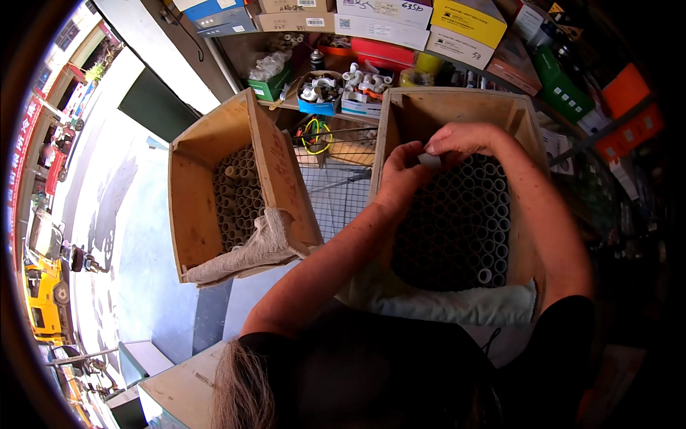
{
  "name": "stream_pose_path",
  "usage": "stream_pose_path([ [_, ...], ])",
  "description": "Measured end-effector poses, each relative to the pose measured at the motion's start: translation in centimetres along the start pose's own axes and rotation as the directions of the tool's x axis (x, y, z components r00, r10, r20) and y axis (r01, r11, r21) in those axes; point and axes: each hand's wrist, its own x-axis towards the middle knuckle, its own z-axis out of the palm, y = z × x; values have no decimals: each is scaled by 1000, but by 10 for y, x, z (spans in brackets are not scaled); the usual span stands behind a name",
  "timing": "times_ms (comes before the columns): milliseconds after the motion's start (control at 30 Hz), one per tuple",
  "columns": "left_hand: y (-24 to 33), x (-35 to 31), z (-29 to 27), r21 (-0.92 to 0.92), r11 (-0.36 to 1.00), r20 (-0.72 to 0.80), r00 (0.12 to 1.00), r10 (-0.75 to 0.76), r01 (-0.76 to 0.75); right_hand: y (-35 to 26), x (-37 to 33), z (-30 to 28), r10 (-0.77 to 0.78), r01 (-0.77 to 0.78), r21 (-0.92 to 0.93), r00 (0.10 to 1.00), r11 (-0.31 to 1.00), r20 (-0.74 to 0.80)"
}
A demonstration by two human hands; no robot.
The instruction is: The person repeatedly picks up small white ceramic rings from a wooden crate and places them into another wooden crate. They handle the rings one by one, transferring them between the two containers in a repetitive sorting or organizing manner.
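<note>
In front of me, over the right wooden box [457, 96], my two hands meet. My left hand [401, 175] and my right hand [463, 139] are closed with the fingertips pinched round a small pale grey piece [430, 161], too small to name. Below them, many tubes [468, 222] stand on end, packed tightly in the box with round openings up. One paler tube [485, 275] is near the box's near right corner. A pale greenish cloth [457, 304] covers the near rim, below my forearms.
To the left, a second wooden box [275, 157] holds tan tubes [239, 189], with a beige cloth [246, 250] over its near edge. Wire mesh [332, 200] lies between the boxes. Shelves behind carry cartons [382, 32], white pipe fittings [364, 79] and a spray can [316, 59]. A street lies beyond the left opening.
</note>
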Motion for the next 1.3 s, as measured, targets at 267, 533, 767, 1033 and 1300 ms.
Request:
stream_pose_path([
  [267, 5, -5, 6, -109, 985, 6, 991, 134, -133, 10, -13, -6, -73, 82, 35, 974, 996, -217],
  [533, 6, -1, 3, 46, 999, 29, 1000, 3, -4, 71, 13, -38, -83, -462, -573, 726, 677, -683],
  [767, 7, 0, 1, 73, 996, 38, 998, -46, 43, 79, 21, -32, -46, -612, -554, 646, 564, -762],
  [1033, 6, 0, 1, 99, 991, 63, 994, -92, 86, 107, 30, -35, 119, -659, -535, 682, 529, -722],
  [1300, 14, -6, 6, 105, 989, 84, 990, -111, 102, 131, 41, -48, 112, -636, -503, 678, 585, -727],
])
